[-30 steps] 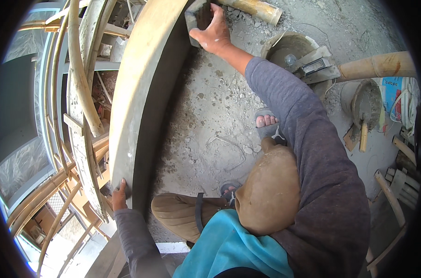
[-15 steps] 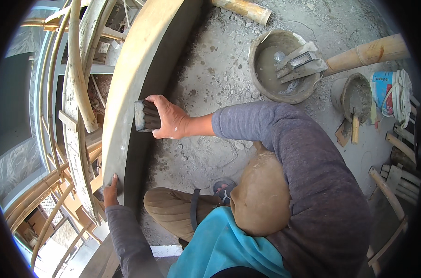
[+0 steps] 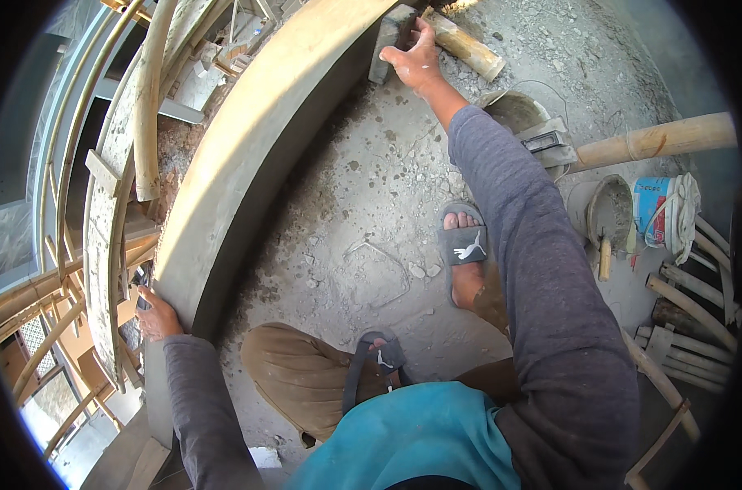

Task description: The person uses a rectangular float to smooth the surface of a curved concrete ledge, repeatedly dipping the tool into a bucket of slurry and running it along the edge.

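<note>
A long curved wall (image 3: 248, 147) of smooth grey mortar rises before me, its top partly sunlit. Up at its far end, my right hand (image 3: 417, 64) grips a grey, mortar-stained rectangular float (image 3: 391, 41), which lies against the wall's inner side. The arm is stretched well out. Nearer me, my left hand (image 3: 158, 317) rests on the wall's top at its outer edge, fingers extended forward. A small dark shape shows by those fingertips, too unclear to name.
Right of my right arm stand a mortar bucket (image 3: 514, 110) with a flat tool across it, a smaller bucket (image 3: 612, 208) and a blue-and-white pail (image 3: 652, 212). Bamboo poles (image 3: 665, 140) lie at right. Bamboo scaffolding (image 3: 148, 106) runs beyond the wall. Rubble covers the ground.
My right hand has carried the float forward along the wall to its far end. The left hand has shifted outward on the wall's top. My view has moved, and a sandalled foot now shows.
</note>
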`<state>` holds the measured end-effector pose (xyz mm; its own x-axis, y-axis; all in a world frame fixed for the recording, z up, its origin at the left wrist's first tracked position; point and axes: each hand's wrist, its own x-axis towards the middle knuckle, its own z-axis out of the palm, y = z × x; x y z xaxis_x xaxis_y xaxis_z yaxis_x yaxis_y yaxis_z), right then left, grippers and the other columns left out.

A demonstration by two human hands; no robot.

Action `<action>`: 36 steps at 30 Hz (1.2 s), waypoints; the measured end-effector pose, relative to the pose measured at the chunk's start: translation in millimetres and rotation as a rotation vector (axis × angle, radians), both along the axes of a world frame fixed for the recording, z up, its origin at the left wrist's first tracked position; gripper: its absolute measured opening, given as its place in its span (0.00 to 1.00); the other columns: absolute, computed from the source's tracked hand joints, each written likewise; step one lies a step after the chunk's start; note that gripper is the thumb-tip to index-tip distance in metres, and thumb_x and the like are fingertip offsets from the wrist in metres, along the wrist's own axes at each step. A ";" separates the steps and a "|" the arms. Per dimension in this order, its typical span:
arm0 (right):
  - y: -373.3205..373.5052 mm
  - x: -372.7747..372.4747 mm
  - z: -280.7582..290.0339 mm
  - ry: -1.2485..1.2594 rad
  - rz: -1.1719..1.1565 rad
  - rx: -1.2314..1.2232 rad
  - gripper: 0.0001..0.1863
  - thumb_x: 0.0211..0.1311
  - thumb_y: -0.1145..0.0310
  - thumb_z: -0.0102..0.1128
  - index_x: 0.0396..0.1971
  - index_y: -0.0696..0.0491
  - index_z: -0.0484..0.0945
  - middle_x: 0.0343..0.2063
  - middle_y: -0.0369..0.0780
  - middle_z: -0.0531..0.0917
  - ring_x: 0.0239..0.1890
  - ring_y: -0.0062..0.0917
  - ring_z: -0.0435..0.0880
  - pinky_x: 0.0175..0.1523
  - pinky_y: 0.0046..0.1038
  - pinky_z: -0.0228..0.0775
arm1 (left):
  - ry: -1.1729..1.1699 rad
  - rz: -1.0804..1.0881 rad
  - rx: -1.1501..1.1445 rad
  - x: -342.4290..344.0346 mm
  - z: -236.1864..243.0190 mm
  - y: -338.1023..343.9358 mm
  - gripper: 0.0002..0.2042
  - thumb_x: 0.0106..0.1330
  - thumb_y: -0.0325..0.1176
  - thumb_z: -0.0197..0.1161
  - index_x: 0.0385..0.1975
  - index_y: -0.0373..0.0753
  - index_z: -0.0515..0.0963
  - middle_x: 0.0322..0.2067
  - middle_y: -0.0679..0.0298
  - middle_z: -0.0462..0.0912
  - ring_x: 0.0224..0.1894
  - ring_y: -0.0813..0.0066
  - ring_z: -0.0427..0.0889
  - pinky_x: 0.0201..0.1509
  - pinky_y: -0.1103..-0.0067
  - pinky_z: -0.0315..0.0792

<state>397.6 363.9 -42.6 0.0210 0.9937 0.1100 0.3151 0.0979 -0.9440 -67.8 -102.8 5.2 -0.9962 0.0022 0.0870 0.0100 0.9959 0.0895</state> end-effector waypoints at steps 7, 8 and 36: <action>-94.5 -83.9 -42.7 0.215 0.020 0.100 0.47 0.36 0.66 0.72 0.63 0.53 0.62 0.56 0.47 0.73 0.61 0.40 0.72 0.66 0.37 0.66 | 0.102 0.004 -0.036 2.8 5.8 -1.6 0.52 0.62 0.79 0.36 0.71 0.36 0.61 0.69 0.41 0.62 0.72 0.42 0.57 0.74 0.52 0.51; -137.6 -101.2 -45.0 0.087 0.021 0.066 0.48 0.38 0.67 0.72 0.65 0.53 0.58 0.57 0.48 0.72 0.60 0.40 0.72 0.65 0.38 0.66 | 0.058 0.005 -0.009 11.5 10.9 4.0 0.52 0.62 0.79 0.37 0.71 0.36 0.61 0.70 0.42 0.60 0.73 0.44 0.56 0.74 0.50 0.49; -262.2 -155.5 -26.9 0.793 -0.017 -0.997 0.47 0.58 0.50 0.63 0.73 0.49 0.50 0.67 0.51 0.64 0.67 0.42 0.67 0.66 0.45 0.65 | -0.050 -0.075 0.022 2.6 10.9 0.3 0.51 0.64 0.77 0.38 0.68 0.31 0.64 0.65 0.42 0.68 0.68 0.45 0.65 0.72 0.56 0.56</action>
